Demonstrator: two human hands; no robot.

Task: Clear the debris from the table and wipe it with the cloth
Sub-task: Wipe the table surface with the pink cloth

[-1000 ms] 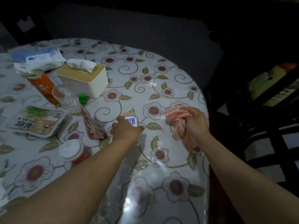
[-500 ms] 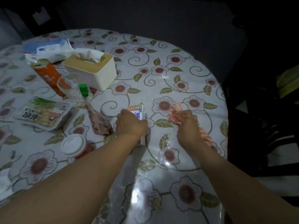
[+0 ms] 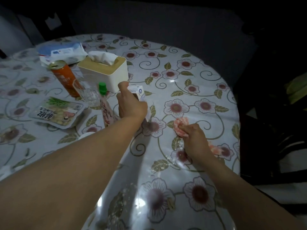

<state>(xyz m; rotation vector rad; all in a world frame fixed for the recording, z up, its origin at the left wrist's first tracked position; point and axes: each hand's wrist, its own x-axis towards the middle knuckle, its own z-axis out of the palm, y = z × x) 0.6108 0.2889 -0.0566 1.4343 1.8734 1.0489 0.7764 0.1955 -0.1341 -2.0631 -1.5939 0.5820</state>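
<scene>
My left hand (image 3: 131, 105) is shut on a small white and blue milk carton (image 3: 138, 91), held tilted above the flowered table (image 3: 191, 87). My right hand (image 3: 193, 138) presses a bunched pink and white cloth (image 3: 180, 126) onto the tabletop at the right; a strip of the cloth trails out behind the wrist. White crumbs (image 3: 172, 157) lie scattered just left of that hand, and more crumbs (image 3: 126, 193) lie nearer to me.
Left of the carton stand a pouch with a green cap (image 3: 106, 107), a clear glass (image 3: 89, 93), an orange can (image 3: 64, 77), a cream tissue box (image 3: 106, 72), a wipes pack (image 3: 63, 52) and a sealed food tray (image 3: 58, 112). The table's edge curves along the right.
My left hand has lifted the carton off the table and tilted it. My right hand has slid the cloth a little toward me, pressed on the table.
</scene>
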